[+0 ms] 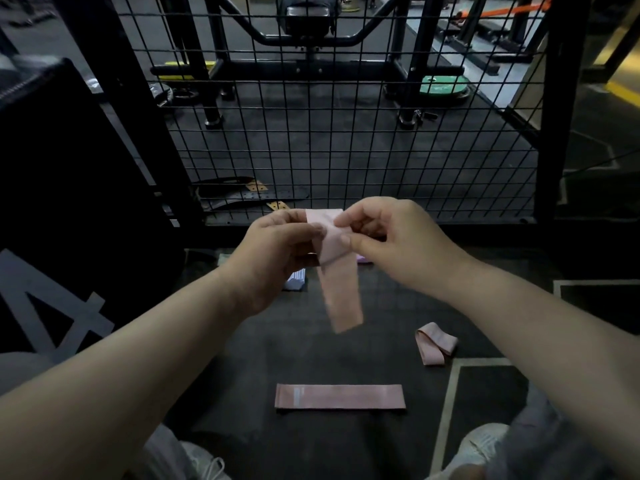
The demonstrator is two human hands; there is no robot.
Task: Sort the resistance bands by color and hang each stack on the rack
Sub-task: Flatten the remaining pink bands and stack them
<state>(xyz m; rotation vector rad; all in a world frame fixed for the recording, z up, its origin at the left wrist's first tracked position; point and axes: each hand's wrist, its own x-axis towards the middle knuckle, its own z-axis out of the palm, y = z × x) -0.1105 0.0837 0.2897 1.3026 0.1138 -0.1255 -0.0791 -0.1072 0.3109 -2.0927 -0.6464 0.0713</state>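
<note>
**Head view: held pink band (341, 292) at risk of slipping**

We are judging a slip to be the main risk. Both hands are gripping only the band's upper end, and its blurred lower end is hanging free above the floor mat (381, 358). Dim light is also making pale colours easy to confuse.

We are seeing the left hand (280, 244) and right hand (391, 244) curled, with thumbs and fingertips pinching the fabric. A flat pink band (340, 396) and a folded pink band (434, 342) are lying on the mat, apart from the wire rack (346, 133).
</note>
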